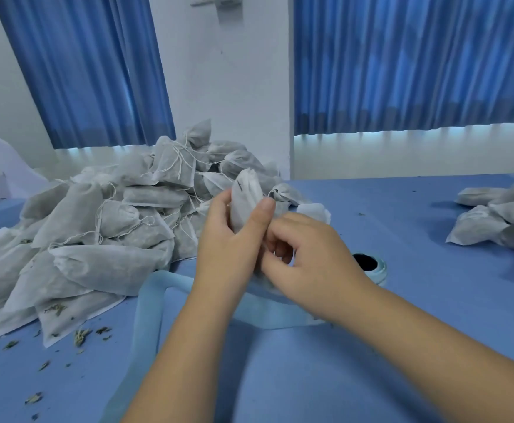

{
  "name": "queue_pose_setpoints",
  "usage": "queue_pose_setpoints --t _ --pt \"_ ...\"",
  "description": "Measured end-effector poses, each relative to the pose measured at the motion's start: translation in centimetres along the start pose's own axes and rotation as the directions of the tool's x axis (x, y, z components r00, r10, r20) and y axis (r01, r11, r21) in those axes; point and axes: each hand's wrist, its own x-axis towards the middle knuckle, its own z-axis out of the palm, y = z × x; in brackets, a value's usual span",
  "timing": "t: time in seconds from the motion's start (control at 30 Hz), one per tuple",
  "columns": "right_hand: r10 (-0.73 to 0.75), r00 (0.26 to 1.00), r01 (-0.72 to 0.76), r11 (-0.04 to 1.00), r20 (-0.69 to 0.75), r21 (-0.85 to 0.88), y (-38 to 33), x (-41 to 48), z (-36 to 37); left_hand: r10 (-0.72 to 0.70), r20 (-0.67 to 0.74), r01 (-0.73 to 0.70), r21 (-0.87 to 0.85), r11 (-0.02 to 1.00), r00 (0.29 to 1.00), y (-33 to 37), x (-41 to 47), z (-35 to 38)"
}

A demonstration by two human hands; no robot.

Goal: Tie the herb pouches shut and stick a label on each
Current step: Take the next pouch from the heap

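Head view: left hand (228,239) gripped one white herb pouch (246,196) upright above the blue table (402,331), thumb on its near face, fingers curled round the far side. Right hand (310,257) sat just beside and below, fingers curled at the pouch's lower end. What they pinched could not be made out. Large heap of pouches (97,224) lay on the table at left, drawstrings loose; a smaller heap (500,215) lay well apart at the right edge. Pale blue strip (148,315) looped under the forearms — roll (371,265) near the right wrist. Herb crumbs (81,334) scattered front left.
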Motion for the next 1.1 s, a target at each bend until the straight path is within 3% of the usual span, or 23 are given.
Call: queue_pose_setpoints --t 0.13,0.23,0.3,0.4,0.53,0.67,0.9,1.1 --pt "-0.011 1.000 0.009 0.999 0.026 0.048 -0.2 -1.7 -3.1 0.052 0.114 -0.050 -0.025 0.998 0.992 1.6 -0.7 1.6" --pt "0.118 0.987 -0.104 0.986 -0.105 0.132 0.7 -3.2 -5.5 -0.023 0.264 0.018 0.021 1.000 0.964 2.9 -0.2 2.5" --pt "0.255 0.945 -0.204 0.948 -0.203 0.244 1.8 -4.4 -6.8 -0.153 0.471 0.103 0.129 0.986 0.869 3.9 0.1 3.3" --pt "0.384 0.900 -0.300 0.889 -0.206 0.345 3.0 -5.8 -8.3 -0.232 0.666 0.044 0.287 0.957 0.709 4.9 -0.3 5.0" --pt "0.468 0.884 -0.409 0.794 -0.021 0.450 3.5 -5.7 -9.4 -0.224 0.681 0.011 0.302 0.953 0.697 5.0 -2.2 6.8" --pt "0.457 0.877 -0.481 0.818 0.151 0.317 3.6 -5.8 -9.8 -0.288 0.646 0.119 0.292 0.949 0.707 3.7 -3.2 6.5" --pt "0.524 0.832 -0.553 0.748 0.184 0.367 3.5 -5.8 -9.5 -0.333 0.489 0.124 0.410 0.903 0.806 3.1 -3.4 5.2" --pt "0.512 0.830 -0.548 0.673 0.222 0.497 3.6 -5.7 -10.5 -0.204 0.629 0.073 0.228 0.971 0.750 3.3 -3.7 4.9"
